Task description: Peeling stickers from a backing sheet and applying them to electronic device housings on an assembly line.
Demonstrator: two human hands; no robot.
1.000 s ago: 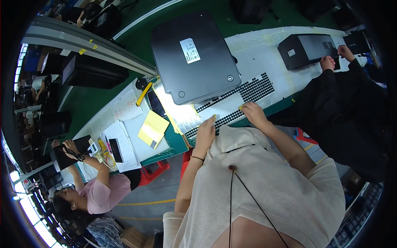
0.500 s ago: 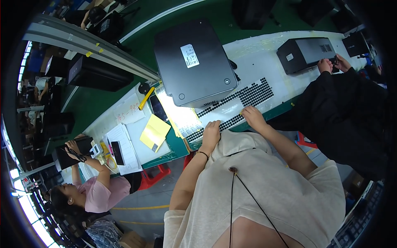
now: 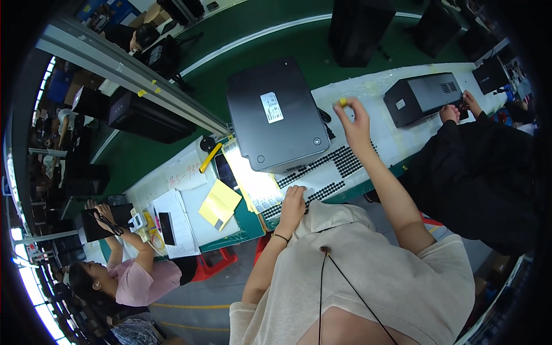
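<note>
Yellow small piece [image 3: 342, 102] pinched between fingertips of right hand [image 3: 355, 122], lifted above the white work surface [image 3: 368, 92], just beside the right edge of the black flat device [image 3: 276, 115]. Left hand [image 3: 292, 206] resting palm down, fingers loosely spread and holding nothing, on the sheet of small black round pads [image 3: 333, 167] at the near edge of the bench. Judging from this: many pads not yet taken from the sheet, device lying face down with a white label on it, so probably more left than done. Around: yellow sticky notes [image 3: 218, 202], phone [image 3: 225, 171], papers, yellow-handled tool [image 3: 210, 157]. Second black device [image 3: 422, 99] farther right, under hands of another person in dark sleeves. Third person seated at the left end. Green floor, long conveyor rail, more black boxes behind.
</note>
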